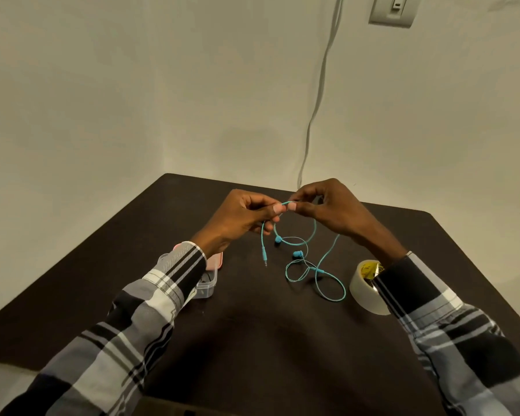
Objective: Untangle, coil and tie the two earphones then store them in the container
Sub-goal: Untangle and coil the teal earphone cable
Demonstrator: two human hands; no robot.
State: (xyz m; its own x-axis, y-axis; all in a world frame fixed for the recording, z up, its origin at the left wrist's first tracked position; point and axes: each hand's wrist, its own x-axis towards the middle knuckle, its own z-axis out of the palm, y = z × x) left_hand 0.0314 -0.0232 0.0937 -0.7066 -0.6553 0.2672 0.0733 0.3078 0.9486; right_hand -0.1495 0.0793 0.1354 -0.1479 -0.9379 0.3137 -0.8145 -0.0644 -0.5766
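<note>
A teal earphone [314, 270] trails in loose loops over the dark table [252, 340]. Its jack end hangs below my left hand, and its two earbuds dangle near the table's middle. My left hand [237, 219] and my right hand [330, 207] are raised above the table, thumbs almost touching, each pinching the same short stretch of teal cable. A thin dark wire lies among the teal loops; I cannot tell what it belongs to. A small clear container [207, 283] sits at the left, partly hidden behind my left sleeve, with a pink lid [215, 261] beside it.
A roll of pale tape [368, 288] stands at the right, partly behind my right sleeve. A white cable [318, 94] runs down the wall behind the table. A switch plate [394, 10] is on the wall at top right.
</note>
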